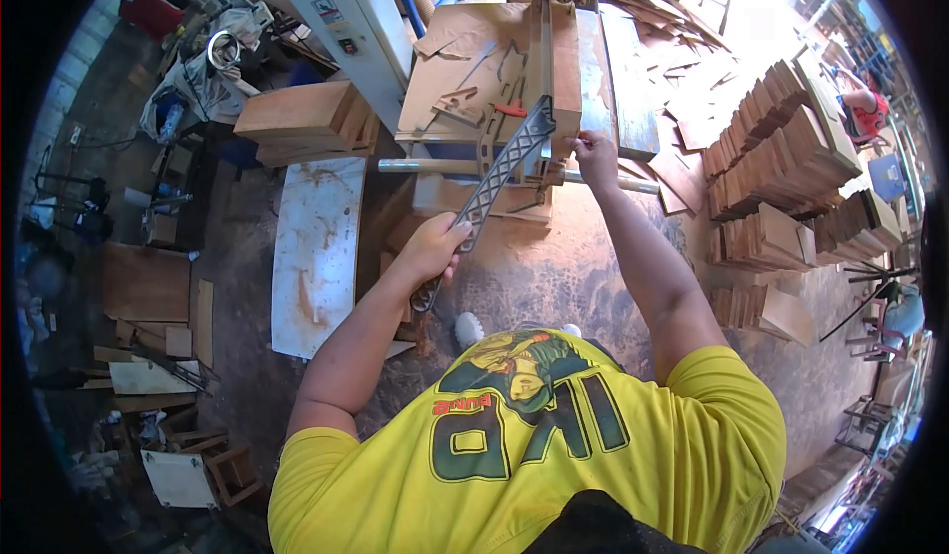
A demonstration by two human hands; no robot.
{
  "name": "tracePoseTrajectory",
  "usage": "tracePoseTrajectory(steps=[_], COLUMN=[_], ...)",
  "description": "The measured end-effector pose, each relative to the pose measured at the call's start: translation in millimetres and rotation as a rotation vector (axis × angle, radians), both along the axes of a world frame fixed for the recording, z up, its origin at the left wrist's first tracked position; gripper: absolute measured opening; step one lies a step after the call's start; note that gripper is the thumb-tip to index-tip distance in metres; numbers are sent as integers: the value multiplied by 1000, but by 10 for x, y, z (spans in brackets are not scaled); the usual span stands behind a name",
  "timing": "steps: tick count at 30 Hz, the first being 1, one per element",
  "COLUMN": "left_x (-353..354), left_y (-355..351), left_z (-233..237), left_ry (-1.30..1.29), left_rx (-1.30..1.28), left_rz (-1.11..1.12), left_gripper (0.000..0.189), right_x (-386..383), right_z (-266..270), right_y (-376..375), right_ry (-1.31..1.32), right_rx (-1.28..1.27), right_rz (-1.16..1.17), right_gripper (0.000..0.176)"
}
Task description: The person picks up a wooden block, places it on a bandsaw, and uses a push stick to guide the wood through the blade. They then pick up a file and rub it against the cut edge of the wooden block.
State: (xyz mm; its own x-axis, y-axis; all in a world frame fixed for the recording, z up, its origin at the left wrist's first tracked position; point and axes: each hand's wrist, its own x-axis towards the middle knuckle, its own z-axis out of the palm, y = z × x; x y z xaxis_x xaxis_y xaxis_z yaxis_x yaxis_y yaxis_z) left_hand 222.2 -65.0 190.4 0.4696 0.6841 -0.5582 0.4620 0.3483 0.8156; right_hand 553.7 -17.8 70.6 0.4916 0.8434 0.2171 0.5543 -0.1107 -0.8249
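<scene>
My left hand [432, 246] is closed round the lower part of a long grey metal bar with a lattice pattern [501, 173]. The bar slants up and right, its wide far end beside a wooden block [565, 75] on the machine table. My right hand [596, 159] is at the near right corner of that block, fingers drawn together; whether they pinch something small I cannot make out. A red-handled clamp or lever [509, 110] lies just left of the bar's far end. Below the table's front edge runs a metal rail [425, 166].
A tall grey machine cabinet [341, 35] stands at back left, near stacked boards [301, 119] and a pale sloping panel [316, 257]. Wood offcuts [460, 104] lie on the table. Tall board stacks [781, 154] stand right; a person in red [865, 109] is beyond them.
</scene>
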Motion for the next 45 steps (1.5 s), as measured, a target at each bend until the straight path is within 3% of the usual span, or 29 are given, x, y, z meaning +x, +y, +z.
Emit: tracePoseTrajectory(steps=[2, 33, 36, 38, 45], left_x=[1, 76, 97, 120, 141], left_y=[14, 209, 200, 185, 128], left_z=[3, -38, 6, 22, -22], left_ry=[2, -19, -37, -34, 5], left_rx=[-8, 44, 45, 46, 140], left_rz=[0, -33, -33, -31, -61], left_gripper=[25, 26, 26, 26, 29], right_x=[4, 49, 35, 56, 113], right_z=[52, 81, 117, 64, 1], right_y=[-5, 159, 159, 197, 236], right_ry=[-17, -23, 76, -42, -27], right_rx=[-98, -51, -121, -79, -78], right_rz=[2, -20, -26, -38, -29], right_gripper=[20, 24, 25, 21, 24])
